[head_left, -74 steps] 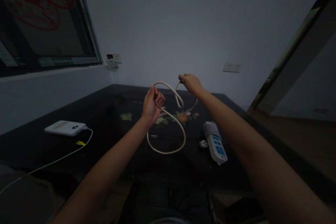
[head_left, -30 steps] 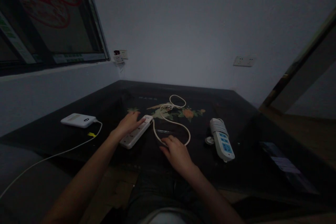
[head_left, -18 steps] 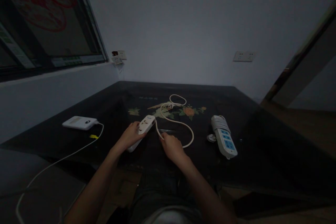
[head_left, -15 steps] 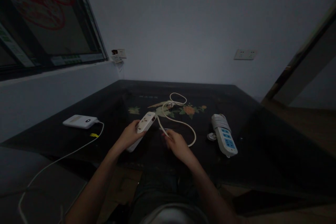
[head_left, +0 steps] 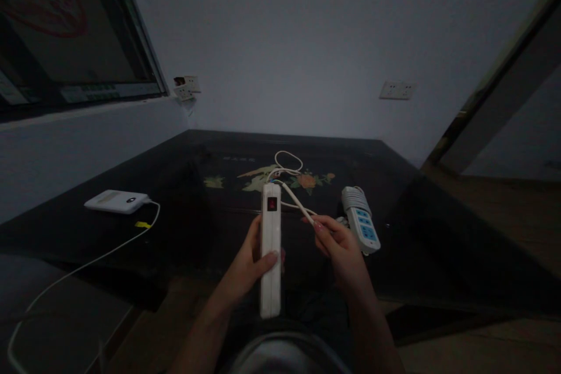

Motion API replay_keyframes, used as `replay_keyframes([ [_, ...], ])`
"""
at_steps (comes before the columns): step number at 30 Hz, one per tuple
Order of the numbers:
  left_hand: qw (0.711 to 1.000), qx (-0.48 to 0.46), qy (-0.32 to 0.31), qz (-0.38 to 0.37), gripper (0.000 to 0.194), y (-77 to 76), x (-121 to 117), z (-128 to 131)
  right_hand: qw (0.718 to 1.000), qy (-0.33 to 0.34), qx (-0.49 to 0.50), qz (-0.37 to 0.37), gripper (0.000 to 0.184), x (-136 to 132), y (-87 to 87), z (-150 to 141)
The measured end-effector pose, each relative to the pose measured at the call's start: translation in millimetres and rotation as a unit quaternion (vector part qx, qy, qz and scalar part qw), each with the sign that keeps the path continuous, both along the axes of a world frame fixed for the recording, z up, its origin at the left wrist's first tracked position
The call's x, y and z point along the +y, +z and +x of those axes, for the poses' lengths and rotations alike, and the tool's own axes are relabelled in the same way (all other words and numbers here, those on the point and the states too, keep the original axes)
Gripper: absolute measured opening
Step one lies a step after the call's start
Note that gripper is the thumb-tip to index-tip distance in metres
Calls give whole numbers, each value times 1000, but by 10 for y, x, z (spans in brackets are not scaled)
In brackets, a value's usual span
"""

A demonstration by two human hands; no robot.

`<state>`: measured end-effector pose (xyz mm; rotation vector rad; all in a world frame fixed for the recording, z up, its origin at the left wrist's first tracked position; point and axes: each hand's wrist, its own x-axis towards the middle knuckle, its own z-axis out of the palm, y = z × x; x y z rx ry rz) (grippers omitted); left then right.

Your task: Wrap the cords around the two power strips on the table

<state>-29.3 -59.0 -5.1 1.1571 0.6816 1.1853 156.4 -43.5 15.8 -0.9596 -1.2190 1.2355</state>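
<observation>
My left hand [head_left: 256,257] is wrapped round a white power strip [head_left: 270,245], which is turned on its side so that a dark red switch [head_left: 272,203] faces up. My right hand [head_left: 335,239] pinches the strip's pale cord [head_left: 298,201] a short way from its end. Thin coloured wires show between the cord's end and the strip's far end. The rest of the cord lies looped on the dark table [head_left: 210,210] beyond the strip. Its plug cannot be made out clearly.
Right of my hands lies a second power strip [head_left: 363,223] with blue sockets and its cord wound round it. A white power bank [head_left: 116,201] with a cable [head_left: 87,269] lies at the left. Wall sockets [head_left: 397,90] sit behind the table.
My left hand has lifted the power strip towards me and rolled it from sockets-up onto its side. My right hand has moved right, drawing the cord's end away from the strip's end.
</observation>
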Motion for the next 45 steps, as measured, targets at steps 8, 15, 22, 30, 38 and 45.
replay_keyframes([
  [8, 971, -154, -182, 2, 52, 34, -165, -49, 998, -13, 56, -21, 40, -14, -98, 65],
  [15, 949, -260, -179, -8, 40, -253, -229, -33, 994, -48, 92, -27, 43, -4, -44, 25],
  [22, 973, -175, -124, -82, 57, -30, -286, -50, 988, -103, 114, -4, 39, -29, 30, 75],
  [30, 991, 3, 55, -122, 88, 47, -168, -85, 992, -108, 71, 8, 35, -181, 84, 36],
  [38, 987, 7, 111, -117, 84, 61, -147, 11, 976, -132, -152, 81, 24, -371, 184, -78],
  [45, 983, 53, 159, -74, 80, -21, -80, 33, 934, -106, -247, 234, 24, -482, 211, -299],
])
